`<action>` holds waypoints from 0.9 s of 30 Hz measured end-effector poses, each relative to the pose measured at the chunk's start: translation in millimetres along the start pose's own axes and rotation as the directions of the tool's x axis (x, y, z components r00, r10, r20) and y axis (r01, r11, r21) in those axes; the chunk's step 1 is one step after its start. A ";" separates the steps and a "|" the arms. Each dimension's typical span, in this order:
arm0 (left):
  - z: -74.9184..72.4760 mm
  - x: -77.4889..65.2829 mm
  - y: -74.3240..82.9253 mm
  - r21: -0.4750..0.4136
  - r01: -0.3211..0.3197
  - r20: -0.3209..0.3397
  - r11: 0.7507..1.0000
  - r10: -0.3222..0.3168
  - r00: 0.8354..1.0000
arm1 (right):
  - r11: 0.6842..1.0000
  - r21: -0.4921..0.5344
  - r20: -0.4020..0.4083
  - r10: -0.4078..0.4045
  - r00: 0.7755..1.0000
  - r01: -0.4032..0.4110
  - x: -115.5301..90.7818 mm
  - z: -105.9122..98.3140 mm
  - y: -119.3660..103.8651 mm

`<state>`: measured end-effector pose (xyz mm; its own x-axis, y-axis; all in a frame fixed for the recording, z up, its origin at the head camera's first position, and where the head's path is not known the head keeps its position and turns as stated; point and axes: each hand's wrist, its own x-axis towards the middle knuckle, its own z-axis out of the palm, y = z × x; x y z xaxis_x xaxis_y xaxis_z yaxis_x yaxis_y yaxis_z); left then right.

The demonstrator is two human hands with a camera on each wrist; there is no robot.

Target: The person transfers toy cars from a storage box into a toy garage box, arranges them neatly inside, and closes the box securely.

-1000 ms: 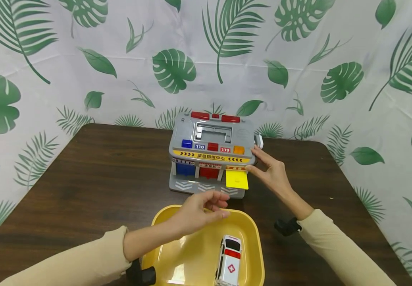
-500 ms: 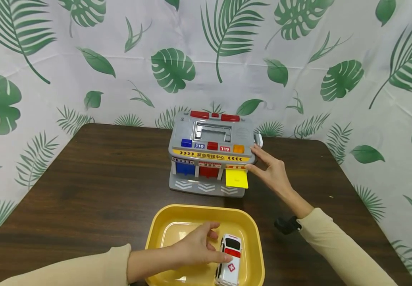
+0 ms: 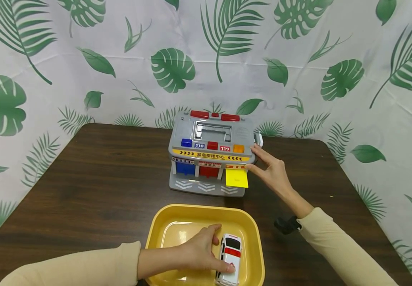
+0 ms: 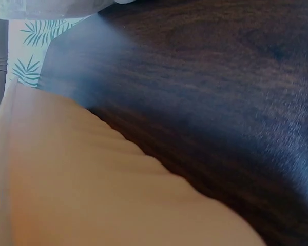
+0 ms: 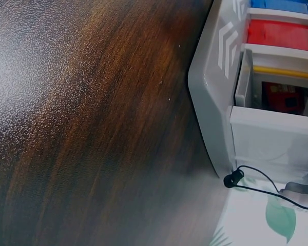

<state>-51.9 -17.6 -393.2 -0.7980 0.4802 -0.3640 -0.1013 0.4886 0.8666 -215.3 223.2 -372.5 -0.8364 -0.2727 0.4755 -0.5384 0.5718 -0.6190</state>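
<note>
A white toy ambulance [image 3: 229,254] with a red stripe and cross lies in the yellow tray [image 3: 163,212]. My left hand [image 3: 200,250] reaches over it, thumb across the roof and the other fingers spread along its left side. Behind the tray stands a grey toy emergency station [image 3: 206,186] with blue and red doors; its yellow door [image 3: 237,178] sticks out, raised. My right hand [image 3: 272,171] grips the station's right end, thumb at the front corner, fingers along the side. Through the raised door's opening, the right wrist view shows the bay [image 5: 282,97]. Neither wrist view shows the fingers.
The dark wooden table [image 3: 95,178] runs back to a leaf-printed cloth [image 3: 120,63]. A white piece [image 3: 258,140] juts from the station's right side, and a black cord [image 5: 256,189] hangs there. A black wrist device [image 3: 286,225] sits below my right sleeve.
My left hand has come down from above the tray's far rim to the ambulance, its thumb now on the roof. My right hand, the station and the ambulance stay in place.
</note>
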 end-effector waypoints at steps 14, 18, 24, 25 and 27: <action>-0.8 2.8 3.2 0.064 -0.004 0.048 0.998 0.001 0.999 | 1.000 0.002 0.000 -0.016 1.000 0.016 1.1 0.2 0.5; 0.0 1.8 2.8 0.035 -0.006 0.047 0.999 0.004 0.999 | 1.000 -0.002 0.002 -0.014 1.000 0.014 0.6 0.6 1.2; 3.3 -2.9 2.1 -0.028 -0.029 0.057 0.999 0.030 0.998 | 1.000 -0.011 -0.001 -0.010 1.000 0.010 0.7 0.3 0.9; 3.9 -3.9 2.1 -0.031 -0.032 0.060 0.999 0.034 0.998 | 1.000 -0.014 -0.002 -0.009 1.000 0.009 0.8 0.2 1.0; 4.9 -5.7 2.0 -0.025 -0.041 0.068 0.999 0.043 0.997 | 1.000 -0.013 -0.002 -0.010 1.000 0.009 0.6 0.1 0.9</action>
<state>-44.6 -15.7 -391.0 -0.7597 0.5487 -0.3489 -0.0832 0.4501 0.8891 -216.3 223.4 -372.8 -0.8310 -0.2767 0.4825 -0.5449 0.5789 -0.6066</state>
